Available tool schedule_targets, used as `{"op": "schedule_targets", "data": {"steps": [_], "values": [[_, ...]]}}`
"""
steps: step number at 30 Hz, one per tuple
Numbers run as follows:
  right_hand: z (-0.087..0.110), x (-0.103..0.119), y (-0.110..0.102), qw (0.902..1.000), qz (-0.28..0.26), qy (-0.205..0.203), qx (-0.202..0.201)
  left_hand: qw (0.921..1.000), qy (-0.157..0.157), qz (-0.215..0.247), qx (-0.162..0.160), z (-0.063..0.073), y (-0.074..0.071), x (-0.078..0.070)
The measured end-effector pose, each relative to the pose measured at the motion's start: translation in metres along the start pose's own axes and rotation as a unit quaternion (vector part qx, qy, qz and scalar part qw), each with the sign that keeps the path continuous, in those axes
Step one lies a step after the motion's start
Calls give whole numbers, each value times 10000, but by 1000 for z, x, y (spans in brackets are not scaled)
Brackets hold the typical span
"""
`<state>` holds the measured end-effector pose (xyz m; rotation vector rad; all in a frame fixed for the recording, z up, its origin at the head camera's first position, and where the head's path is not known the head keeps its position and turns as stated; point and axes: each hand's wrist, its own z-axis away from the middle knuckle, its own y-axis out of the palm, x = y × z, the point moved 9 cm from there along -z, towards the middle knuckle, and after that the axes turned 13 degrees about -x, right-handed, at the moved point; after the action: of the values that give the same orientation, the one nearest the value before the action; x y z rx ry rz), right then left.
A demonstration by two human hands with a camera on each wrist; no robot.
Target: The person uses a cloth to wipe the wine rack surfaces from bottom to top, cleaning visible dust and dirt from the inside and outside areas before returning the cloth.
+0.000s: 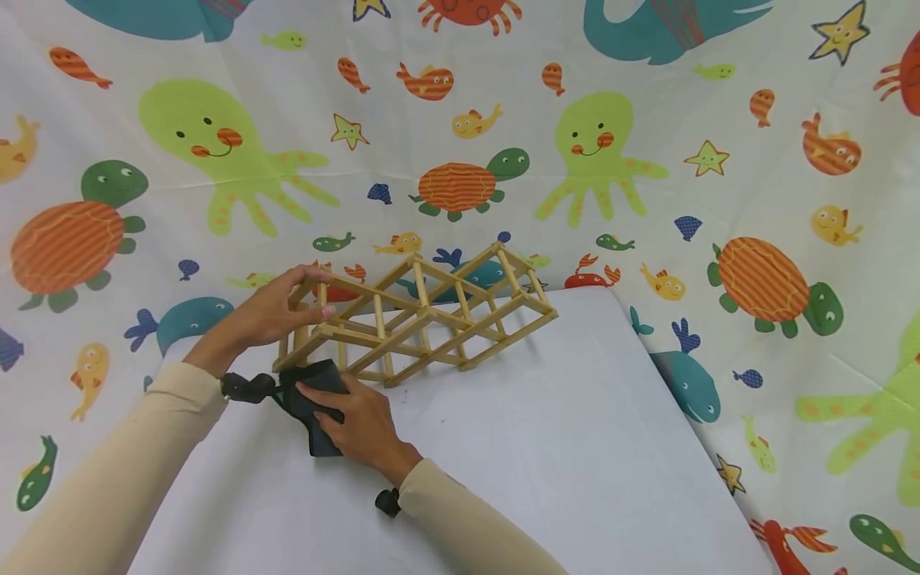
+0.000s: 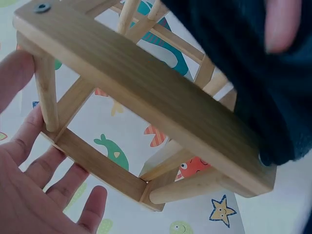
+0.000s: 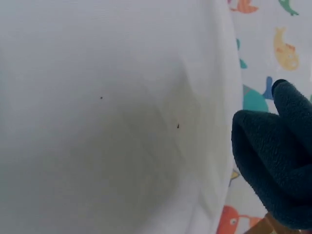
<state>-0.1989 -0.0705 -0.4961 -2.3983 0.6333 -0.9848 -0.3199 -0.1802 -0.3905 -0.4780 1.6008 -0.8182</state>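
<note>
A folding wooden lattice rack [image 1: 424,315] of slats and round dowels stands at the back of the table, running from left to right. My left hand [image 1: 276,307] grips its left end by the upper corner. In the left wrist view the thumb and fingers [image 2: 48,165] lie about a dowel and slat there. A dark blue cloth [image 1: 323,431] is held in my right hand [image 1: 366,423], pressed against the rack's lower front left corner. Close up, the cloth [image 2: 243,73] covers part of a slat near its screw end. Bunched folds of cloth [image 3: 278,156] show in the right wrist view.
The rack stands on a white-covered table [image 1: 546,447] with a few dark specks on it. Behind and beside it hangs a curtain [image 1: 503,120] printed with sea animals. A black wrist camera [image 1: 247,388] juts out near the cloth.
</note>
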Motion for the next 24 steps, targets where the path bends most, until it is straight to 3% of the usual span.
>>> {"op": "schedule_targets", "data": {"steps": [2, 6, 8, 10, 16, 19, 24], "values": [[-1, -5, 1, 9996, 116, 240, 106, 10000, 12, 8, 1, 0, 0, 0], [8, -29, 2, 9904, 300, 1327, 261, 10000, 14, 16, 42, -1, 0, -1], [13, -36, 0, 9867, 246, 1588, 233, 10000, -8, -11, 58, 0, 0, 0], [14, -34, -2, 9885, 180, 1490, 175, 10000, -32, -31, 64, 1, -1, 1], [5, -8, 0, 9996, 93, 257, 47, 10000, -52, -42, 56, 1, -1, 4], [4, -11, 7, 9984, 260, 398, 293, 10000, -43, -33, 25, 0, -1, 4], [19, -32, 8, 9903, 428, 1143, 664, 10000, -23, -51, 43, 0, 0, 3]]}}
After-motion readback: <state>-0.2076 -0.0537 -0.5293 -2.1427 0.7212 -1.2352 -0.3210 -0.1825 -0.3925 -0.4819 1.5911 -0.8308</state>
